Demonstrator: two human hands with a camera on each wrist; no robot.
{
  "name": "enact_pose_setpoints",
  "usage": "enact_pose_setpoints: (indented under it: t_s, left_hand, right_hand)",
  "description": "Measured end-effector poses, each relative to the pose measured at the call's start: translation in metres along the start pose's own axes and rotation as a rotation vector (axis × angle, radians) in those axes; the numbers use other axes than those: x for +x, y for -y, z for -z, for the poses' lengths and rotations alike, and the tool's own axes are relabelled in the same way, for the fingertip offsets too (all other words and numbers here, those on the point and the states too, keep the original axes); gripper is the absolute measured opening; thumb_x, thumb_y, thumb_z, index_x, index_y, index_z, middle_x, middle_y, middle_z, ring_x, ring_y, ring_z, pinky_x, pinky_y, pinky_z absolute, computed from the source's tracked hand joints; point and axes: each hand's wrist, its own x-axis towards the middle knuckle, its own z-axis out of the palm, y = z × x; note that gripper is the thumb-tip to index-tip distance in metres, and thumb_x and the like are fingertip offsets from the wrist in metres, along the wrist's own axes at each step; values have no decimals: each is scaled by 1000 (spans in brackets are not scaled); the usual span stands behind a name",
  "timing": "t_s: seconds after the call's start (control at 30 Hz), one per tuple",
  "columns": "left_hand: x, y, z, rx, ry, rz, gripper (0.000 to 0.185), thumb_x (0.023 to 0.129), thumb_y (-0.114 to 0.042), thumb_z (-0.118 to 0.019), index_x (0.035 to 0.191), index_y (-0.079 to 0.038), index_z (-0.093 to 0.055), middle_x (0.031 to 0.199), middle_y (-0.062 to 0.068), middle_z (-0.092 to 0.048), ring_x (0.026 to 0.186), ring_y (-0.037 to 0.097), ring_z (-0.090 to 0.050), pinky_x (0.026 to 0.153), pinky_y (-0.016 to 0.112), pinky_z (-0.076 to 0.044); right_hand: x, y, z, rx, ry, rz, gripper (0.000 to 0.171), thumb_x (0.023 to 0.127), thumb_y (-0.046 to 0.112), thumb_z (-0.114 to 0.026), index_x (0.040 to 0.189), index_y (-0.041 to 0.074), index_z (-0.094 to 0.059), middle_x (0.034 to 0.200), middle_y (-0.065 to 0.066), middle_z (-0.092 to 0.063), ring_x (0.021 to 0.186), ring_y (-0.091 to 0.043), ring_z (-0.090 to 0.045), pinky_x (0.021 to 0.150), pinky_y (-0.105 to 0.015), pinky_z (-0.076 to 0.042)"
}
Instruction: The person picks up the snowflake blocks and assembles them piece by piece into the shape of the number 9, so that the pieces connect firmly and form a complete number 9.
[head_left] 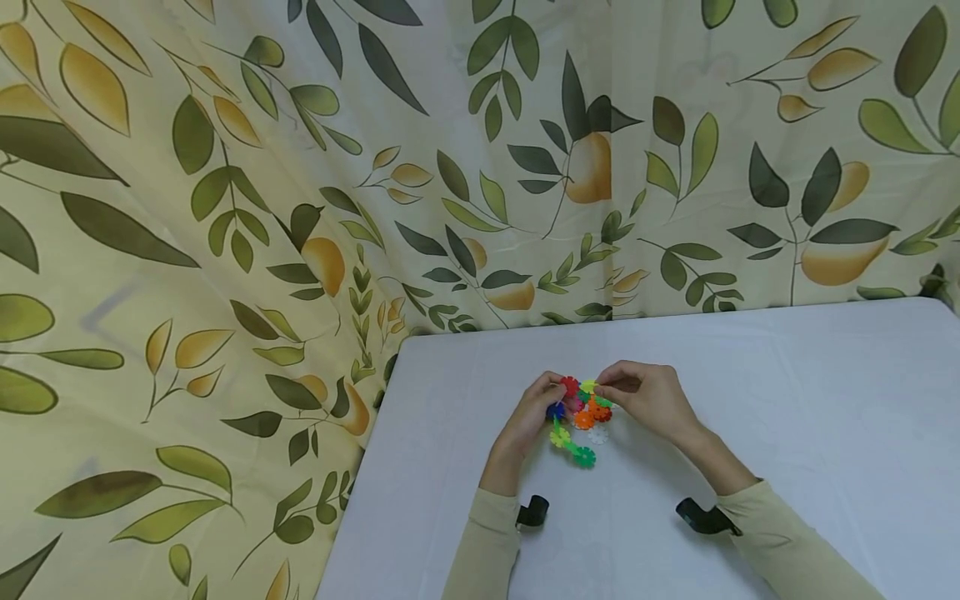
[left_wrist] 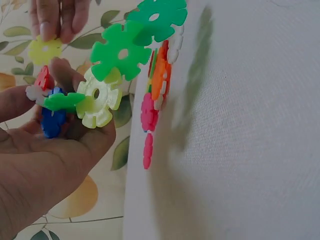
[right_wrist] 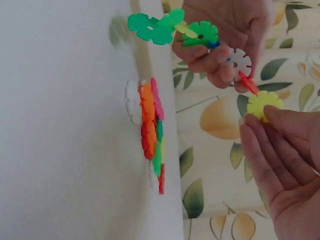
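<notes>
My left hand point(head_left: 528, 417) holds a chain of notched plastic snowflake discs, gripped near its blue disc point(left_wrist: 53, 122). From that grip a yellow-green disc point(left_wrist: 99, 97) and green discs point(left_wrist: 121, 54) stick out over the table. At the other end are a white disc point(right_wrist: 240, 64) and a red disc point(right_wrist: 248, 83). My right hand point(head_left: 652, 400) pinches a yellow disc point(right_wrist: 261, 103) between thumb and fingers, its edge at the red disc. Whether their notches interlock, I cannot tell.
Loose snowflake discs, among them orange point(right_wrist: 147, 100), pink point(right_wrist: 157, 97) and white point(right_wrist: 133, 102), lie on the white tabletop point(head_left: 787, 417) beneath the hands. A leaf-patterned curtain point(head_left: 480, 167) hangs behind and left of the table. Black wrist devices point(head_left: 703, 517) sit by both sleeves.
</notes>
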Motion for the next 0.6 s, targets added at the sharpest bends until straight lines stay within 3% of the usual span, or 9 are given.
enact_pose_setpoints:
  t_s: [0.1, 0.27, 0.5, 0.6]
  left_hand:
    - [-1, -1, -1, 18, -7, 3, 16, 110, -21, -49, 108, -7, -58, 97, 21, -68, 74, 18, -62, 74, 26, -55]
    - [-3, -3, -1, 37, -18, 24, 17, 109, -22, -49, 107, -8, -59, 96, 16, -72, 73, 16, -65, 75, 26, -56]
    - [-6, -6, -3, 1, 35, 28, 20, 111, -22, -45, 102, -10, -57, 98, 21, -72, 73, 15, -65, 77, 27, -58]
    - [-6, -6, -3, -14, 46, 30, 20, 112, -22, -44, 101, -12, -57, 96, 17, -72, 73, 14, -65, 75, 24, -57]
  right_hand:
    - [0, 1, -2, 27, -24, 20, 13, 85, 6, -86, 92, 13, -79, 87, 3, -77, 78, -9, -76, 69, -18, -58]
    - [-1, 1, -3, 34, -46, 40, 14, 84, 3, -87, 93, 12, -79, 87, 1, -78, 76, -11, -76, 69, -16, -57]
    - [-1, 1, -2, 15, -26, 44, 16, 85, 3, -86, 96, 12, -80, 90, 1, -78, 77, -10, -76, 70, -17, -57]
    - [-1, 0, -1, 27, -9, 45, 16, 86, 2, -85, 99, 12, -81, 92, 1, -79, 79, -10, -75, 72, -17, -57]
